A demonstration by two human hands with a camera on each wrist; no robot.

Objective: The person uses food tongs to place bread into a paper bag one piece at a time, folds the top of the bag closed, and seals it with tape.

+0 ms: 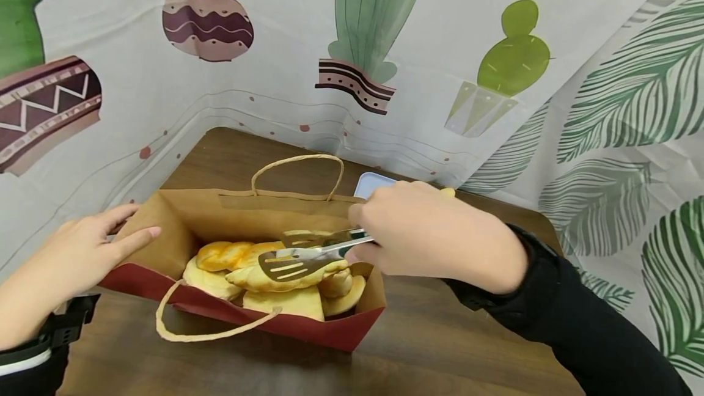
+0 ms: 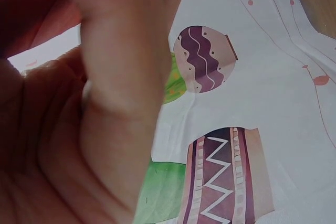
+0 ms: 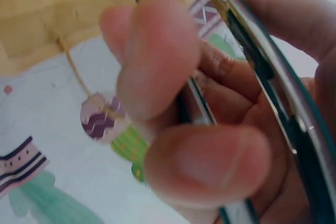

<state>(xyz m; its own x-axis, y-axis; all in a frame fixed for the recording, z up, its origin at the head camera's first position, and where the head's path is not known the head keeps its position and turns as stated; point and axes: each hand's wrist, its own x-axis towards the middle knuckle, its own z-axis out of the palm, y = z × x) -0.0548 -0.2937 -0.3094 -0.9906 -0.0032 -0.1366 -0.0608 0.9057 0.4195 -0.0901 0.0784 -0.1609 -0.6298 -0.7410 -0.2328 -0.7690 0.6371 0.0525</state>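
A paper bag [image 1: 330,330], red outside and brown inside, lies open toward me with several breads in it. My left hand [image 1: 90,249] holds the bag's left edge, thumb over the rim. With my right hand [image 1: 409,231] I grip metal tongs [image 1: 330,250] with green on their handles [image 3: 283,93]. Their slotted ends are spread over the breads, the near one overlapping a pale, pointed bread [image 1: 250,277]. Behind that is a golden twisted bread [image 1: 220,256]; a square slice [image 1: 286,303] lies in front. In the left wrist view my hand [image 2: 105,103] fills the left side.
One rope handle [image 1: 299,159] stands up at the bag's back; the other [image 1: 203,338] hangs over its front. A light blue tray [image 1: 371,182] shows partly behind my right hand on the wooden table [image 1: 429,335]. A cactus-print cloth [image 1: 275,29] hangs behind.
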